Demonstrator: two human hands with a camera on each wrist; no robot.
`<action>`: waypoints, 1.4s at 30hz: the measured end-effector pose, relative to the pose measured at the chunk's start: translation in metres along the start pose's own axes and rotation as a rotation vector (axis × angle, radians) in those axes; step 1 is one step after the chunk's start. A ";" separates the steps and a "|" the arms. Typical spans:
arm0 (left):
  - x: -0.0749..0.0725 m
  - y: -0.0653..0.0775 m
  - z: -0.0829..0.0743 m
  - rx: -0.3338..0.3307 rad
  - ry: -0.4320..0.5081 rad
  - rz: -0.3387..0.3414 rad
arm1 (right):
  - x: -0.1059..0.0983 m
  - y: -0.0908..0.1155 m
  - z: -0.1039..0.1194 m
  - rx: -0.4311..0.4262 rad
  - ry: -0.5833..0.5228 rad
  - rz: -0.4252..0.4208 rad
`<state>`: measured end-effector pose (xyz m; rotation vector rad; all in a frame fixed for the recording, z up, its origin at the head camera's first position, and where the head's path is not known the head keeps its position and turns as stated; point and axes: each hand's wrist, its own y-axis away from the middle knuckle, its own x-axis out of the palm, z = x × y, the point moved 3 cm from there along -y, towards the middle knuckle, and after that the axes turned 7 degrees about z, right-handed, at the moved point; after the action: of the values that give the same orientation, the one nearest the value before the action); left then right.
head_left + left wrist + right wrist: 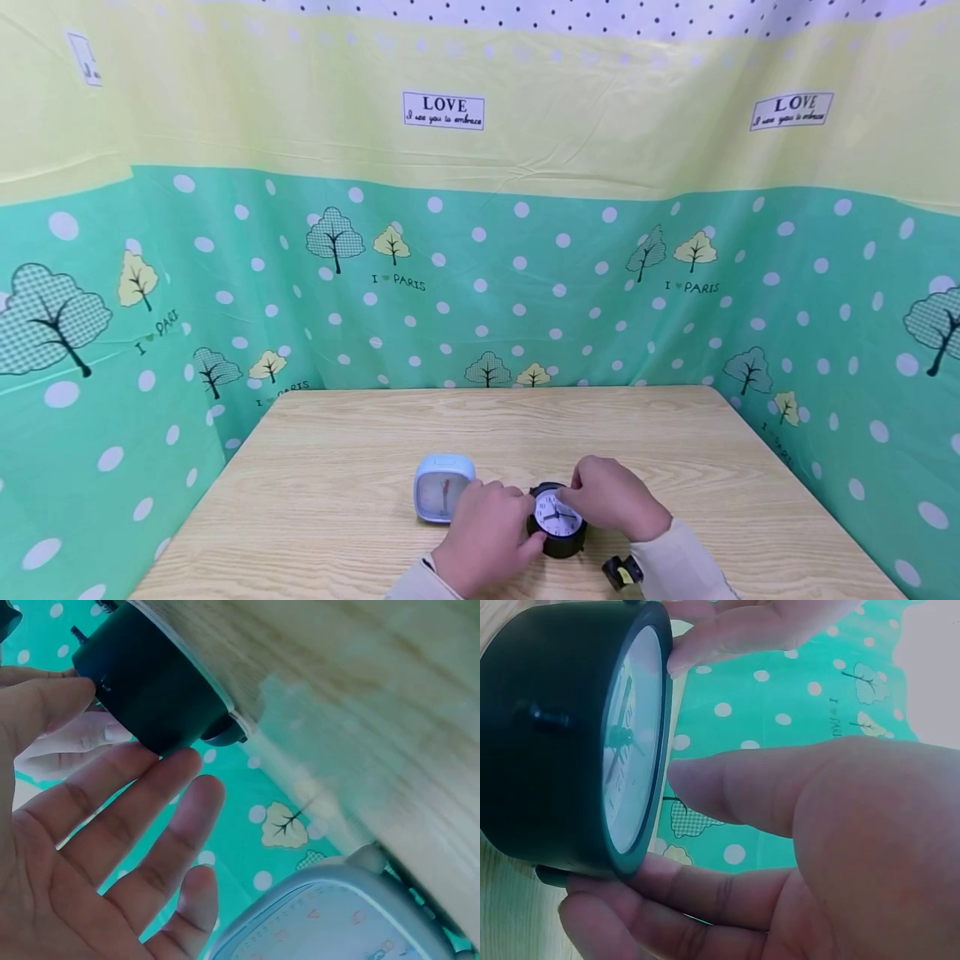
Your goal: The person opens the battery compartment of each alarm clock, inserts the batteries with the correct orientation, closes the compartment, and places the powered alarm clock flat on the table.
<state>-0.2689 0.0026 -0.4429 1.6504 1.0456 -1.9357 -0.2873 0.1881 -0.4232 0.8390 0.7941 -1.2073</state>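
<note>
A round black alarm clock (557, 512) with a white dial lies face up near the front of the wooden table, between both hands. My left hand (487, 533) grips its left side; in the left wrist view the thumb and fingertips (180, 761) press its black casing, while the other fingers spread away. From the right, my right hand (617, 497) holds the clock with its thumb (694, 784) at the front rim and fingers curled along the edge of the casing (547, 742). Left of the left hand stands a light blue square clock (445, 462).
A small black item with a yellow patch (621, 573) is beside the right sleeve. Wood-grained tabletop (360, 433) extends behind the clocks. A green and yellow printed curtain (480, 283) hangs around the back and sides.
</note>
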 end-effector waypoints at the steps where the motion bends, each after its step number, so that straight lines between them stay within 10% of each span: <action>1: 0.000 0.000 0.000 -0.001 0.000 0.009 | 0.000 0.000 0.000 0.002 0.000 0.002; 24: 0.002 -0.001 0.000 -0.023 -0.021 0.009 | -0.001 -0.003 -0.001 -0.011 0.052 -0.038; 42: 0.003 0.001 0.007 -0.109 0.268 0.085 | -0.009 0.002 0.010 -0.016 0.067 -0.058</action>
<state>-0.2733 -0.0026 -0.4458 1.8951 1.1361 -1.6051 -0.2864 0.1833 -0.4107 0.8515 0.8865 -1.2272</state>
